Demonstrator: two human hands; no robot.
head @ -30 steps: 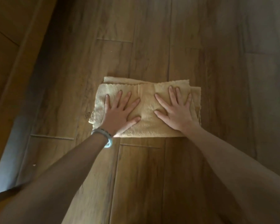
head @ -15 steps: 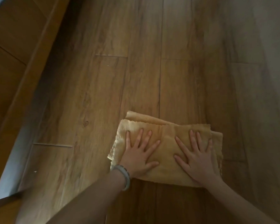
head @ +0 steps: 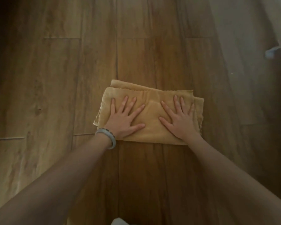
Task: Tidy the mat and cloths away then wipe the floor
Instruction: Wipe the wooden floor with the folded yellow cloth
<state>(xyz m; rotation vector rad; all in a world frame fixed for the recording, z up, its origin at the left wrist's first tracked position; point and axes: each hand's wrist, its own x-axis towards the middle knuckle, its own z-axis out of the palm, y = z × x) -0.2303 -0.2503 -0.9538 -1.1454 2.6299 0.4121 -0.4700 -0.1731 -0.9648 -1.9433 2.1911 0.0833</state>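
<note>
Yellow cloth (head: 152,114) lies flat — beneath splayed fingers (head: 124,104).

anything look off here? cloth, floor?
Minor only. The yellow cloth is folded unevenly: a lower layer pokes out past the top one at its far-left corner and right edge. Left hand and right hand press flat on it. A small pale object shows at the right edge of view; unidentifiable.

**Mustard on brown**

The cloth (head: 151,117) is plain mustard yellow, with no print. The floor (head: 55,78) is warm brown with darker wood-grain streaks and knots, paling to grey-beige at the far right. The bracelet (head: 113,140) is pale grey with a few dark specks.
</note>
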